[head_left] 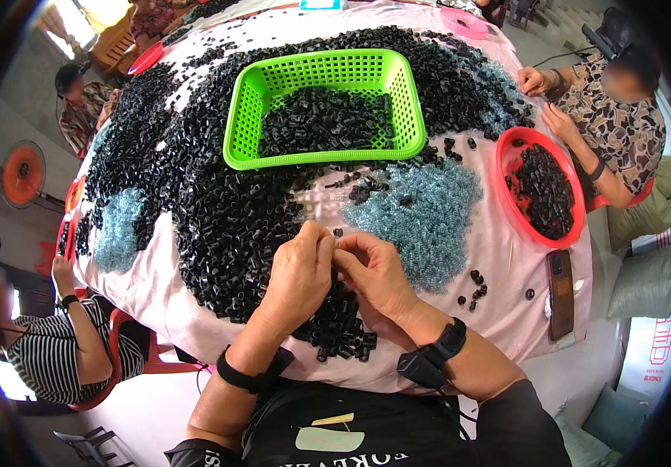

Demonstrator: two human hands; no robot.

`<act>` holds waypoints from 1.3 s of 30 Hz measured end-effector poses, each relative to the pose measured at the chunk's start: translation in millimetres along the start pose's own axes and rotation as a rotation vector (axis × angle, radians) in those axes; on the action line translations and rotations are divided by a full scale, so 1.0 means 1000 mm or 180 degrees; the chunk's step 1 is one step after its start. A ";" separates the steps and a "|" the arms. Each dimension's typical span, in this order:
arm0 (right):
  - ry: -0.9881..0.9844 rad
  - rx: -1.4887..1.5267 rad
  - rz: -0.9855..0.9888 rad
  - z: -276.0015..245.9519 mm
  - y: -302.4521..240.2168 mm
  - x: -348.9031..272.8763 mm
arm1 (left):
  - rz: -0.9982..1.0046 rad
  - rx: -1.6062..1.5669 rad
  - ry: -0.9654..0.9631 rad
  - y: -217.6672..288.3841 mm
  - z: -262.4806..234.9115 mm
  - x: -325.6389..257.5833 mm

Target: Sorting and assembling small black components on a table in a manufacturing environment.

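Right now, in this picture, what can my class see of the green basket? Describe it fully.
The green basket looks like plastic: open-topped, roughly rectangular with rounded corners, its walls pierced by rows of small holes beneath a smooth rim. It sits upright among small black pieces on the cloth-covered table, beyond the left hand and right hand. More such pieces cover much of its bottom. No hand touches it.

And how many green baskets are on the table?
1: the green basket, near the middle of the table, holding black pieces. The far end is cut off, so others may be hidden.
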State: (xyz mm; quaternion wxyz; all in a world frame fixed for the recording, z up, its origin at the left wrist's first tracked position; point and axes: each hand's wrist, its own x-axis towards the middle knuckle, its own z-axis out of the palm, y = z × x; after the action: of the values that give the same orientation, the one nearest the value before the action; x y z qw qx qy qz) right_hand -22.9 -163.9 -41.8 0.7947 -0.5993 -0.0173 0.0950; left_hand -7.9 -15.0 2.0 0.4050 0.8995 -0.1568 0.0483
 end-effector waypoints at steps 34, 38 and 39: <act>0.0155 0.0498 0.0116 -0.004 0.004 0.004 | -0.0318 -0.0797 -0.0512 0.002 -0.014 0.020; 0.0154 0.0558 0.0171 -0.004 0.001 0.005 | -0.0445 -0.0701 -0.0285 0.000 -0.021 0.018; 0.0181 0.0710 0.0169 -0.002 0.000 0.005 | -0.0445 -0.0701 -0.0283 -0.003 -0.021 0.017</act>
State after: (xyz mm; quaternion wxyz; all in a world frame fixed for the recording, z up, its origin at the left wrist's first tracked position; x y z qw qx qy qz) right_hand -17.8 -165.0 -42.6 0.8538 -0.5099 0.0318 0.1003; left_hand 9.7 -2.2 17.5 0.4963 0.8596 -0.1159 -0.0374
